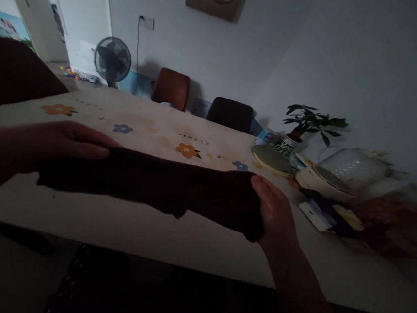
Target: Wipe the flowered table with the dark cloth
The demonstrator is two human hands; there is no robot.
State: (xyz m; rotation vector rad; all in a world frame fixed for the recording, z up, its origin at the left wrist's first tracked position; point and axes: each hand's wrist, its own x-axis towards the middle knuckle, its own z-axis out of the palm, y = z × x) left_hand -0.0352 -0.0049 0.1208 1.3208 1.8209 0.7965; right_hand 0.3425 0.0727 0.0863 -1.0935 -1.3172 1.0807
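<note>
A dark folded cloth (152, 183) stretches across the table (100, 219), which has a cream cover printed with flowers. My left hand (64, 142) lies over the cloth's left end, fingers flat along its top. At the cloth's right end, my right hand (273, 209) grips it with the thumb on top. The cloth's middle sags slightly toward the table.
At the table's right end stand a small potted plant (310, 123), a round green lid (271, 159), a clear jug (348, 168) and loose cards (325, 214). Two chairs (171, 88) and a standing fan (112, 60) are beyond the far edge.
</note>
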